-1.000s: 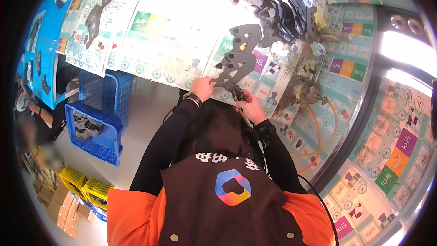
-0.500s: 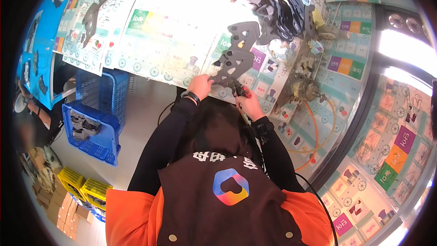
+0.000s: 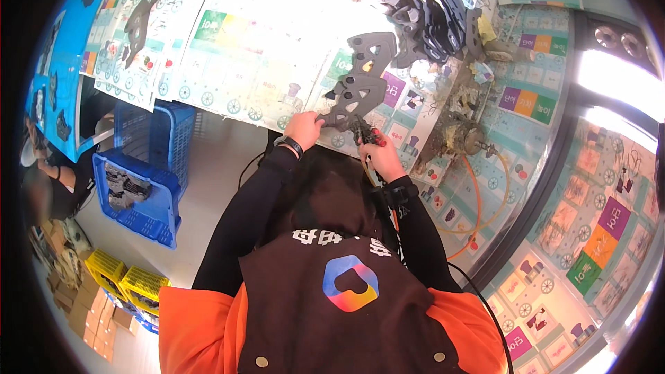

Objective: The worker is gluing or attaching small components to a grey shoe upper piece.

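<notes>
At the near edge of the table, my left hand (image 3: 303, 131) is closed on the end of a dark grey plastic part (image 3: 358, 97) with triangular cut-outs. The part lies flat, stretching away from me over the printed sheet. My right hand (image 3: 386, 159) grips a dark hand tool with a red piece (image 3: 377, 138), its head against or very close to the part's near end. The tool's jaws are too small to make out. A thin hose runs down from beneath my right hand.
A heap of similar dark parts (image 3: 433, 24) covers the back right of the table. Right of it stands a dirty metal fixture (image 3: 465, 138) with an orange hose (image 3: 478, 197). Blue crates (image 3: 138, 218) and yellow crates (image 3: 144, 282) stand left, near another person's arm (image 3: 62, 173).
My right hand and the tool have shifted very slightly, and more of the orange hose shows beside my right forearm. The left hand keeps its hold on the part.
</notes>
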### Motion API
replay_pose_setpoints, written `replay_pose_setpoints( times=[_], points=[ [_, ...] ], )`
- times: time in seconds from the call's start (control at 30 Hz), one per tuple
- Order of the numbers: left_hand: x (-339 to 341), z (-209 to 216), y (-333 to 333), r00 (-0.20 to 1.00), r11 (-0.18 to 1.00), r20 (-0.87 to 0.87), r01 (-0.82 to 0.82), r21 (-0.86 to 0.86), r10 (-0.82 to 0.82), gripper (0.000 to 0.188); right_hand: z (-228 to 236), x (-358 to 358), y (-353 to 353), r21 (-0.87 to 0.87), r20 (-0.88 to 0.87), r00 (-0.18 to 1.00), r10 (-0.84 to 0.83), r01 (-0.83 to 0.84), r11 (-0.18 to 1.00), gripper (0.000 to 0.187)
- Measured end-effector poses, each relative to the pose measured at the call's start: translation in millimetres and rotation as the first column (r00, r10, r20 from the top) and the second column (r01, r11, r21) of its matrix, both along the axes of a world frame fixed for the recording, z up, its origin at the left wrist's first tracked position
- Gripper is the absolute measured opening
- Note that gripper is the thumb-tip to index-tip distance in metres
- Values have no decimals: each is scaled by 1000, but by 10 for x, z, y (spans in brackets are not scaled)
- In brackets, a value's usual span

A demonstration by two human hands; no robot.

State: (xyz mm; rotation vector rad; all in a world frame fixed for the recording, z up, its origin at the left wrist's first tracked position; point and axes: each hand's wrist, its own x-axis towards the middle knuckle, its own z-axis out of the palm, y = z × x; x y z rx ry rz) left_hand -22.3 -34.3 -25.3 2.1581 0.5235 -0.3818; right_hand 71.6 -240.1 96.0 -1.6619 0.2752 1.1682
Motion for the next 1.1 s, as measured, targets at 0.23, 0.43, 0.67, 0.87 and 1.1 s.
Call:
replay_pose_setpoints(
  times=[0.23, 0.43, 0.67, 0.87, 1.1],
  points=[
    [17, 47, 2, 995, 992, -73, -79, -93, 73, 28, 37, -13, 46, -4, -20, 997, 73, -73, 997, 20],
    [14, 42, 6, 993, 991, -99, -79, -108, 68, 28, -1, 60, -27, 4, -17, 999, -37, 37, 999, 27],
    [-14, -28, -10, 999, 999, -13, -36, -35, 36, 26, 18, 164, -86, 14, 28, 996, -80, 79, 997, 22],
    [-19, -79, -10, 999, 997, -29, -46, -61, 44, 24, 2, 229, -118, 4, 74, 992, -103, 103, 995, 18],
    [-21, -55, 3, 995, 988, -73, -80, -129, 71, 23, 56, 304, -107, 8, 106, 985, -136, 136, 991, 19]
  ],
)
